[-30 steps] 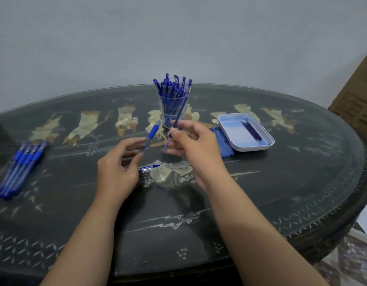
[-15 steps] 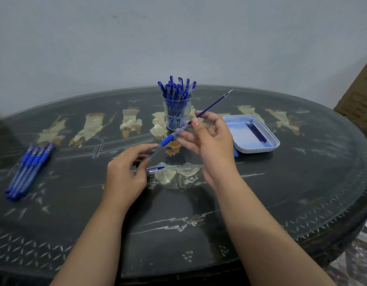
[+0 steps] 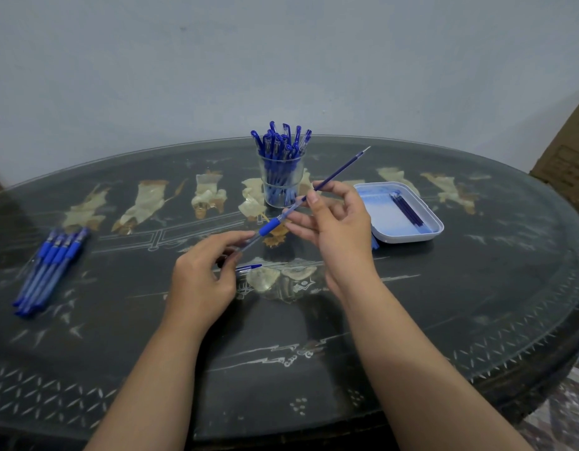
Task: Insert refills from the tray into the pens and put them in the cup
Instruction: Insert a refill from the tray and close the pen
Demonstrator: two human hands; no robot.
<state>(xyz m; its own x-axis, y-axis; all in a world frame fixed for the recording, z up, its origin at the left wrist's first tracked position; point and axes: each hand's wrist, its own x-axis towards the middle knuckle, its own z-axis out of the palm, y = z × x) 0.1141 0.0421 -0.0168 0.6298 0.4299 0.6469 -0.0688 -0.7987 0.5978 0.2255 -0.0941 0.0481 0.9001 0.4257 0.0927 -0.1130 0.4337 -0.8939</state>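
My left hand (image 3: 202, 281) pinches the clear end of a pen barrel with a blue grip (image 3: 268, 226). My right hand (image 3: 338, 227) pinches a blue refill (image 3: 342, 167) whose lower end sits in the barrel's mouth; its tip points up and right. A clear cup (image 3: 281, 187) full of blue pens stands just behind my hands. To the right lies a white tray (image 3: 408, 237) with a few refills (image 3: 407, 209) in it. A pen cap (image 3: 249, 268) lies on the table under my left hand.
Several pens (image 3: 49, 265) lie in a row at the left of the dark oval glass-topped table (image 3: 477, 304). A blue bundle (image 3: 374, 242) sticks out beside the tray, behind my right hand. A cardboard box (image 3: 568, 151) stands at the far right. A pale wall is behind.
My right hand turned the refill from hanging downward to slanting up and right, and brought its lower end into the barrel held by my left hand.
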